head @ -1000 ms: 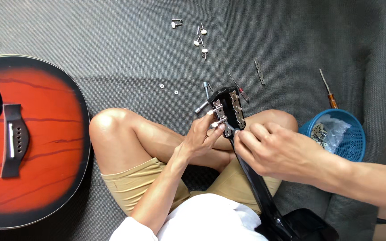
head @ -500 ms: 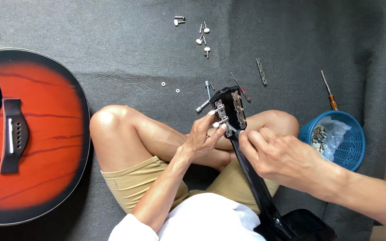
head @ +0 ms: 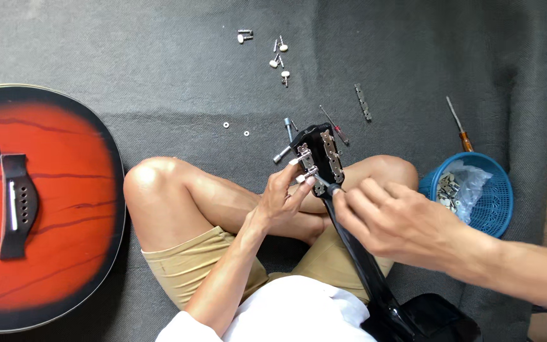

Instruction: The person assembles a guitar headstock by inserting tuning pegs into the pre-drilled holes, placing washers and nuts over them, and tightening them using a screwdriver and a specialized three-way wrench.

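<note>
The left hand pinches a metal tuner plate on the black guitar headstock, fingertips closed on it. The right hand wraps loosely around the black neck just below; whether it grips firmly I cannot tell. The headstock stands above the crossed legs, over grey carpet with open room ahead. Beyond it lie four loose tuner pegs, two washers and one metal strip. One screwdriver and one blue basket sit right; one red guitar body left.
</note>
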